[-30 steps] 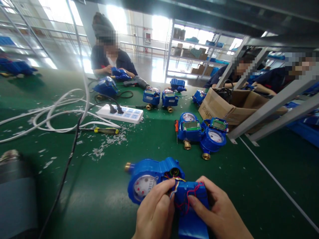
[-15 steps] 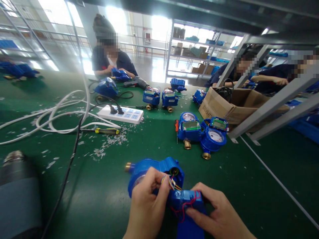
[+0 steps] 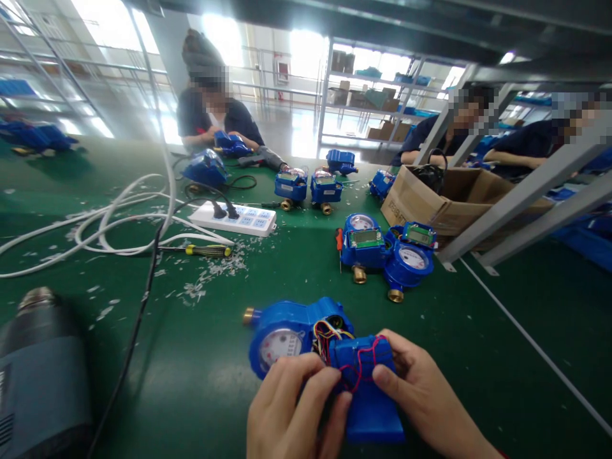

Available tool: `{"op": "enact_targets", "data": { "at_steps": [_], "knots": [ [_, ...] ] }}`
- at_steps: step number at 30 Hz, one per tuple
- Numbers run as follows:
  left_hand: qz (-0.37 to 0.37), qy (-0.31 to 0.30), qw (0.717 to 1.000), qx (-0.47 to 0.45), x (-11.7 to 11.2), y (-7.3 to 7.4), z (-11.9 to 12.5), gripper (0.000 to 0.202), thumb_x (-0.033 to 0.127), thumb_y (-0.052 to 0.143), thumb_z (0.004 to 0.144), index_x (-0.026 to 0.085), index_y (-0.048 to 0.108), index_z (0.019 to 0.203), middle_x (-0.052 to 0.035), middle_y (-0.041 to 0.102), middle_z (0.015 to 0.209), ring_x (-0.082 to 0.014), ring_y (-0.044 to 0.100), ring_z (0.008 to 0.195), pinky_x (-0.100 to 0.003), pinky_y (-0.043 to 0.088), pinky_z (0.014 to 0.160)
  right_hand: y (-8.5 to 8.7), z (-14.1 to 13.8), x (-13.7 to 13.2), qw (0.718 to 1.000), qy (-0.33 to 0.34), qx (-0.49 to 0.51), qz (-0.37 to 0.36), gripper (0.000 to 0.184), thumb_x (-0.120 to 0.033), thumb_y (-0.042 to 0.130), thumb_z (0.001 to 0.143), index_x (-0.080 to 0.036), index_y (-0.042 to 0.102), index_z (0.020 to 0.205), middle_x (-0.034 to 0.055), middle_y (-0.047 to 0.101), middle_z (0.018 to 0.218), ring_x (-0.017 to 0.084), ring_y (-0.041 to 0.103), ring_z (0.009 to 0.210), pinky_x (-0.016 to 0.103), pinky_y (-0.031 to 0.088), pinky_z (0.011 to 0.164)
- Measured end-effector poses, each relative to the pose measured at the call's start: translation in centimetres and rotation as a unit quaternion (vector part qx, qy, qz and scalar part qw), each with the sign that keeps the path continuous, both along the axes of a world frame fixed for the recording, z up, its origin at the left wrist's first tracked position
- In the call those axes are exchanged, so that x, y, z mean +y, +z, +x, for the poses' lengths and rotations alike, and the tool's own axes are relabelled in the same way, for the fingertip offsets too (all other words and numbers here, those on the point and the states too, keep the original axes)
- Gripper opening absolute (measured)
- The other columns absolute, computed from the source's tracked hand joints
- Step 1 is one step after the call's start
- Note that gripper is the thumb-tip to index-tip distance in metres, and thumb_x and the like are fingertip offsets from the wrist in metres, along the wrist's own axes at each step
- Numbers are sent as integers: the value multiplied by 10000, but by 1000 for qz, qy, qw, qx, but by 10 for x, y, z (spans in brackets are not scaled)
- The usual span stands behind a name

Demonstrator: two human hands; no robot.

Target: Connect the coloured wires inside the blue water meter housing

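A blue water meter (image 3: 282, 319) with a round dial and a brass fitting lies on the green bench, its compartment open. Several coloured wires (image 3: 327, 331) run from it to a blue box-shaped module (image 3: 361, 357) with a thin red wire (image 3: 359, 370) looped over it. My right hand (image 3: 421, 389) grips this module at its right side, thumb in front and fingers behind. At the module's lower left edge, my left hand (image 3: 299, 401) has its fingers drawn together by the red wire; what lies between the fingertips is hidden. Below the module is a flat blue plastic piece (image 3: 375, 417).
Two water meters (image 3: 387, 255) and a red screwdriver (image 3: 339, 242) lie ahead. A heat gun (image 3: 45, 370), black cable (image 3: 138, 331), power strip (image 3: 234, 218) and yellow-black screwdriver (image 3: 208, 251) are leftward. A cardboard box (image 3: 415, 204) stands by metal posts; co-workers sit beyond.
My left hand has let go of the coloured wires near the compartment and moved down and right to the module's lower edge. The module has risen slightly, still in my right hand.
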State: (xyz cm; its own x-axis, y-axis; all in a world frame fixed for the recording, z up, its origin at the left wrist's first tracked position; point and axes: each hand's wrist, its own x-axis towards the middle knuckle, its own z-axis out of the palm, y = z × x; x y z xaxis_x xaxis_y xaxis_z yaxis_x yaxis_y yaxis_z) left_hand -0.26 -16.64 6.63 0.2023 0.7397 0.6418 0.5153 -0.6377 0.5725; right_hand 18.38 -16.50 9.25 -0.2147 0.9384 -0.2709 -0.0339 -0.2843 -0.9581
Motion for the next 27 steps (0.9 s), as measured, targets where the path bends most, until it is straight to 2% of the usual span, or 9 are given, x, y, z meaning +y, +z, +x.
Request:
{"op": "enact_targets", "data": {
  "at_steps": [3,7,11,13,15,19,21,24,27],
  "knots": [
    [-50,-20,998,17,2,-1,0,136,141,577,801,178,582,932,-43,542,881,-144,518,819,-258,453,735,1,-2,1,1000,-8,9,8,254,-402,619,800,-162,545,839,-26,583,735,92,536,654,173,427,577],
    [-82,-63,995,-6,16,3,-4,119,90,529,814,182,548,888,-23,552,852,-109,530,785,-203,445,698,3,-5,-1,1000,-5,-12,1,220,-382,581,835,-166,548,851,-28,577,741,92,540,669,180,438,595],
    [-86,13,996,5,33,6,-1,55,138,535,824,189,537,842,0,564,786,-107,536,705,-213,432,648,1,-8,-2,999,2,-52,-1,214,-398,535,861,-184,527,861,-28,574,732,98,532,644,210,445,602],
    [-60,43,997,28,37,3,0,52,149,549,819,189,532,848,8,558,741,-109,530,654,-221,421,609,1,-9,-1,998,4,-64,-5,225,-415,502,875,-191,515,861,-41,549,692,83,500,580,210,437,573],
    [-24,37,998,33,37,-1,-2,75,132,563,808,181,517,842,14,550,706,-103,522,620,-215,413,578,1,-9,0,998,2,-69,-11,238,-429,482,882,-193,510,862,-49,532,674,73,476,547,207,427,553],
    [78,-63,994,50,24,-6,-15,141,77,519,815,161,569,916,-23,567,765,-110,510,659,-227,409,585,3,-8,0,997,1,-74,-13,257,-435,490,876,-180,521,852,-37,559,698,76,476,561,201,413,536],
    [98,-82,988,91,16,-4,-19,201,85,501,829,172,613,972,-34,557,774,-110,487,648,-232,389,562,4,-8,0,996,3,-85,-7,270,-437,492,873,-170,526,850,-24,571,721,83,476,580,203,404,528],
    [150,-72,978,126,13,-1,-19,230,114,450,864,188,649,953,-34,561,780,-107,496,638,-239,391,560,5,-8,-2,991,-1,-131,13,286,-447,489,870,-166,518,825,-29,539,704,89,456,586,211,391,531],
    [205,-55,969,123,15,-1,-15,308,133,347,902,176,653,890,-37,596,805,-119,548,671,-254,422,594,6,-10,-4,985,-2,-171,29,300,-458,479,870,-171,504,787,-36,502,684,95,442,591,219,385,541]
  ]
}}
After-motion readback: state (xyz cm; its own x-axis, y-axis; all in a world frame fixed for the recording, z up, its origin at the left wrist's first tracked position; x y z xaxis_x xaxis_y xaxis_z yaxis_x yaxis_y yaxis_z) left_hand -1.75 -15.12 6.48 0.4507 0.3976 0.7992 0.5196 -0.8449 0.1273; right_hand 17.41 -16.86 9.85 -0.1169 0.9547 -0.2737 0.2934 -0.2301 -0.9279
